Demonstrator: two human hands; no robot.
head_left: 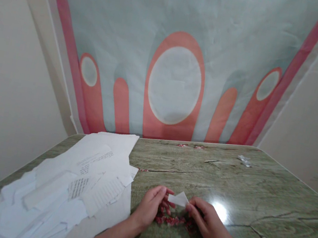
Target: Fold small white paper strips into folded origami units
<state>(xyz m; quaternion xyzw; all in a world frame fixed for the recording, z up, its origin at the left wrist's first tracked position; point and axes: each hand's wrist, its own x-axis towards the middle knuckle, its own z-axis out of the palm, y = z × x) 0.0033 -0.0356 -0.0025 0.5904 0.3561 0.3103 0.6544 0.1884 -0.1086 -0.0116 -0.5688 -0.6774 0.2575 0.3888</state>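
A small folded-looking piece of white paper (179,199) is held above the table, its pointed corner turned up. My right hand (206,220) pinches its right end between thumb and fingertips. At the paper's left end is my left hand (151,204), with the thumb raised and the fingers apart, curved behind and below the paper. The left fingertips are close to the paper's edge; whether they touch it I cannot tell. To the left of my hands lies a heap of torn and loose white papers (70,189), some with printed text, on larger white sheets (121,145).
The green, wood-patterned table (256,196) has reddish, crack-like markings and a bright light reflection right of my hands. A small crumpled clear wrapper (244,161) lies at the back right. Behind the table hangs a backdrop (190,2) with pink arches, between pale walls.
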